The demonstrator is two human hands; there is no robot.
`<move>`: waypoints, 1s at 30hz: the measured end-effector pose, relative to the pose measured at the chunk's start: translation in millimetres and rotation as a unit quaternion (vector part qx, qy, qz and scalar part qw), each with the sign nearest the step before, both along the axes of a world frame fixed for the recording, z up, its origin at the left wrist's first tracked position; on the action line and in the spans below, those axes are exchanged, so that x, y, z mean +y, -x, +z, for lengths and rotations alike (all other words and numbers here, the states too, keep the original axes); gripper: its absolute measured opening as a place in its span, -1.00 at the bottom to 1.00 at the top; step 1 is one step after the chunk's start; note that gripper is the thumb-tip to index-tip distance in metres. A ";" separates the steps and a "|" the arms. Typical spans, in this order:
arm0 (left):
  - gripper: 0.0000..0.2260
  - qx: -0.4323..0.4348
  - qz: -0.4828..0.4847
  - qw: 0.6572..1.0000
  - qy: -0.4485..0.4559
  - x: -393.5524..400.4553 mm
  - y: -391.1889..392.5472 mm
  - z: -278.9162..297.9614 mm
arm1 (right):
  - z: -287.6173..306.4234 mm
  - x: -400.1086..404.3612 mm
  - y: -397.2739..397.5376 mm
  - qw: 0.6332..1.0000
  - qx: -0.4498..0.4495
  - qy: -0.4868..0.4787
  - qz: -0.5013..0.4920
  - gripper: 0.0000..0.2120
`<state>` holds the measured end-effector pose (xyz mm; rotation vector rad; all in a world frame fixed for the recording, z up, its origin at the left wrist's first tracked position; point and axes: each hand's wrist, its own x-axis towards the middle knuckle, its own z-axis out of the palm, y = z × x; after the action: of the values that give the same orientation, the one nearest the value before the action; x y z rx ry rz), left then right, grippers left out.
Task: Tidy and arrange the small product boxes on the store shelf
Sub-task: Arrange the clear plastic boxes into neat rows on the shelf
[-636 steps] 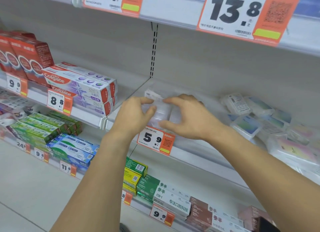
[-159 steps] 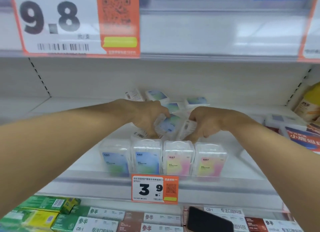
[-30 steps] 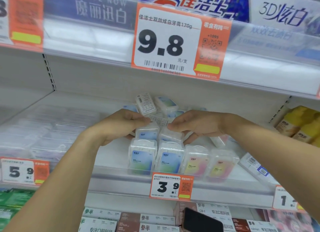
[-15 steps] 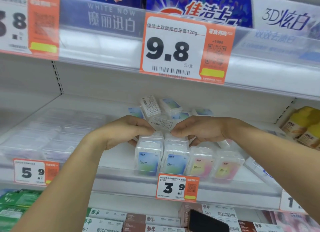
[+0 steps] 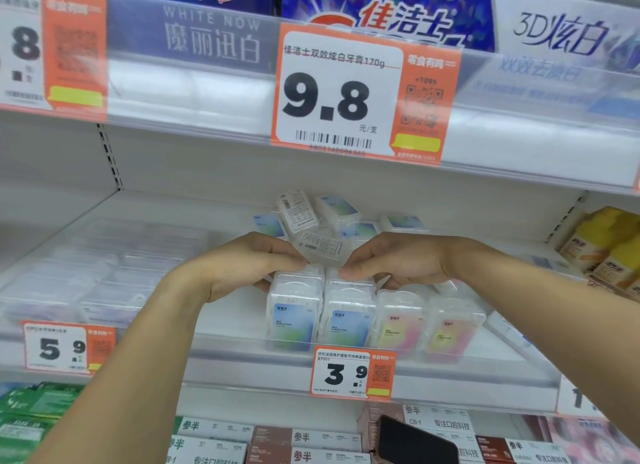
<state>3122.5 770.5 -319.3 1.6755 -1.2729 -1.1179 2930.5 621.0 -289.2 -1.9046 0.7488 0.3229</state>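
Several small clear plastic boxes stand upright in a row at the front of the white shelf (image 5: 242, 356): two blue-green ones (image 5: 293, 320) on the left, two pink-yellow ones (image 5: 401, 325) on the right. My left hand (image 5: 242, 266) and my right hand (image 5: 398, 259) both pinch the top of boxes standing just behind the front row. Between the hands lies a loose clear box (image 5: 320, 247) with its barcode label up. More loose boxes (image 5: 336, 209) lie jumbled behind, toward the shelf's back.
A 3.9 price tag (image 5: 351, 372) hangs under the row, a 5.9 tag (image 5: 65, 347) at left below flat clear packs (image 5: 104, 273). Yellow bottles (image 5: 602, 245) stand at right. The upper shelf rail with its 9.8 tag (image 5: 360, 96) overhangs. A dark phone (image 5: 415, 443) lies below.
Over the last second my hands have drawn closer together on the tops of the boxes behind the front row. The view has shifted slightly; the front row stands as before.
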 end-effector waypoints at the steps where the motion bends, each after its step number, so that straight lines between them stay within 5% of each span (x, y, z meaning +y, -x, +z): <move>1: -0.83 0.000 -0.001 1.000 0.001 0.2 0.4 0.2 | -0.1 0.5 0.3 1.000 -0.003 0.002 0.000 -0.72; 8: -0.83 -0.003 0.007 1.000 0.003 1.5 1.6 0.6 | 1.7 4.3 -0.7 0.999 -0.013 0.038 0.004 -0.79; 14: -0.77 -0.016 0.044 0.999 0.010 -1.2 1.5 0.3 | 13.9 -3.9 6.5 0.994 -0.011 0.107 -0.034 -0.62; 17: -0.79 -0.018 0.104 0.994 0.041 -6.2 1.6 0.7 | 14.4 -37.2 26.6 0.954 -0.018 0.261 -0.144 -0.71; 20: -0.84 -0.042 0.143 0.985 0.084 -10.4 3.4 3.3 | 4.1 -58.2 53.0 0.884 0.137 0.424 -0.141 -0.68; 22: -0.85 -0.046 0.151 0.981 0.109 -15.1 7.9 7.1 | -9.6 -64.2 65.8 0.884 0.172 0.400 -0.172 -0.51; 25: -0.86 -0.075 0.145 0.979 0.125 -21.4 13.7 14.4 | -25.3 -69.5 72.2 0.890 0.104 0.378 -0.234 -0.35; 30: -0.88 -0.143 0.113 0.977 0.110 -40.7 18.5 30.1 | -36.5 -72.4 73.1 0.886 0.138 0.372 -0.238 -0.29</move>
<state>3104.0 729.9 -289.2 1.8000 -1.2882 -0.5944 2857.3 548.6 -325.7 -2.2981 1.6810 -0.0266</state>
